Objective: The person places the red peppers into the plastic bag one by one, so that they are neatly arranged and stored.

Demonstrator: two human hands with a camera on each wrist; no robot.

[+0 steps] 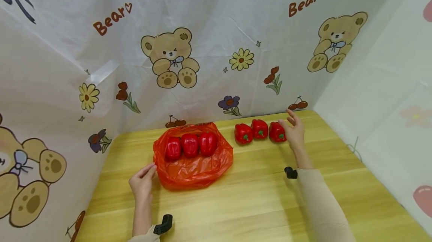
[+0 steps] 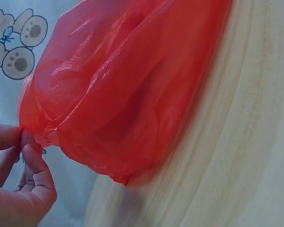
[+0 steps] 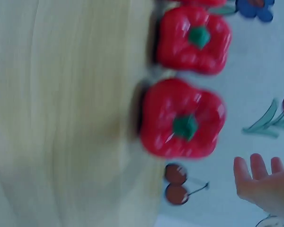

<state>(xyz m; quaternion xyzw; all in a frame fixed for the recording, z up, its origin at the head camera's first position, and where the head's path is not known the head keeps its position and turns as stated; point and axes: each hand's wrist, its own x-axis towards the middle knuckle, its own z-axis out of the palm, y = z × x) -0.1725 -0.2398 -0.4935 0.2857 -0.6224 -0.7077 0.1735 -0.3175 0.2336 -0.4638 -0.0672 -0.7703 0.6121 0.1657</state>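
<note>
A red plastic bag (image 1: 194, 172) lies with its mouth spread on the table, three red bell peppers (image 1: 190, 145) in a row inside it. At its left edge my left hand (image 1: 143, 182) pinches the rim between thumb and fingers; the left wrist view shows the thin bag (image 2: 109, 94) stretching from the fingertips (image 2: 31, 137). To the right, three more red bell peppers (image 1: 260, 129) with green stems stand in a row. My right hand (image 1: 295, 129) is over the right side of the rightmost pepper (image 3: 183, 118), fingers spread and holding nothing.
The wooden table (image 1: 256, 197) runs up to a white cloth backdrop (image 1: 216, 20) printed with bears and flowers. Another pale cloth (image 1: 388, 103) hangs along the right side. Black wrist bands (image 1: 163, 224) sit on both arms.
</note>
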